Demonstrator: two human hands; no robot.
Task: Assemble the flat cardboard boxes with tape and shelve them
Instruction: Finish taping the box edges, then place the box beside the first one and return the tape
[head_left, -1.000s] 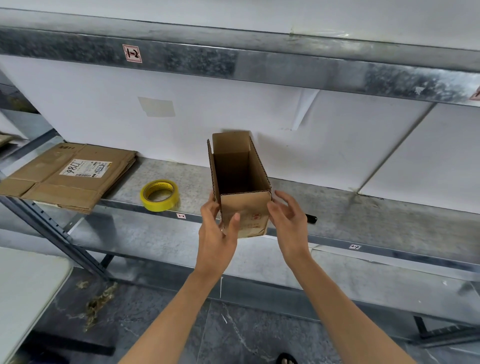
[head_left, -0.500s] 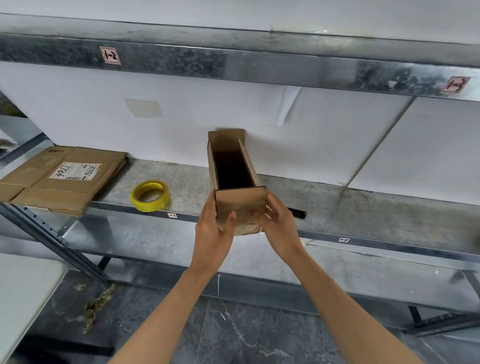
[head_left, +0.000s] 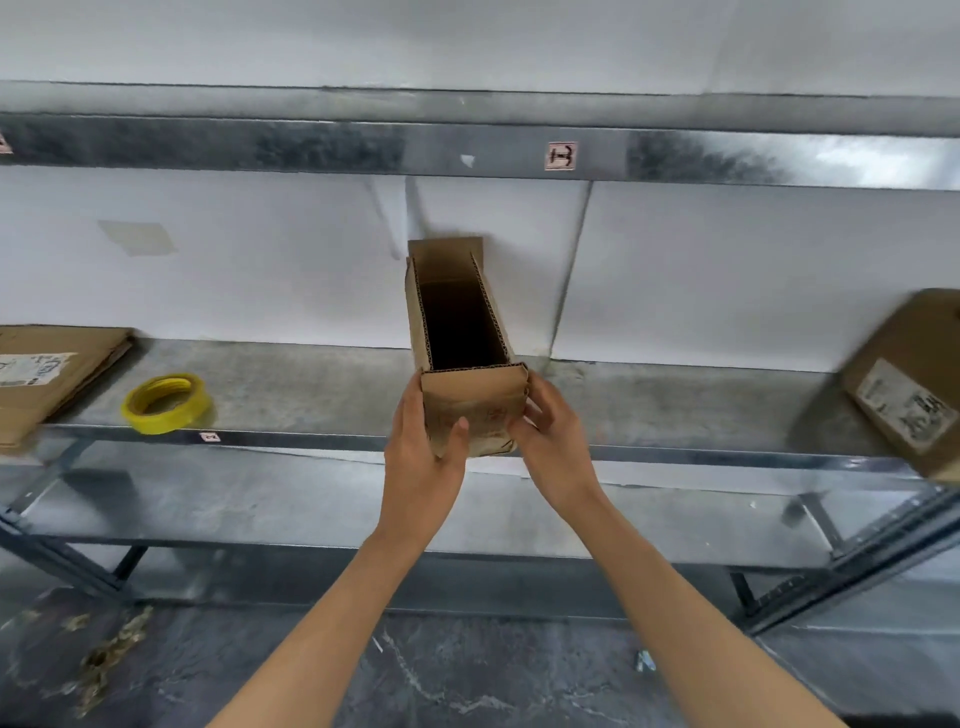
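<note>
- I see the narrow brown corrugated cardboard box (head_left: 470, 400), top open, on the grey metal shelf (head_left: 311, 384), with its near end at the front edge.
- Left hand (head_left: 421, 467) grips the near left corner, thumb across the front face.
- Right hand (head_left: 556, 447) curls its fingers round the near right corner.
- Yellow tape roll (head_left: 166, 402) lies well apart, to the left.

1 wide-angle view, worn on the head, faces forward and slightly down at the shelf (head_left: 675, 405) from near; the frame's right edge looks smeared, possibly from head motion.
</note>
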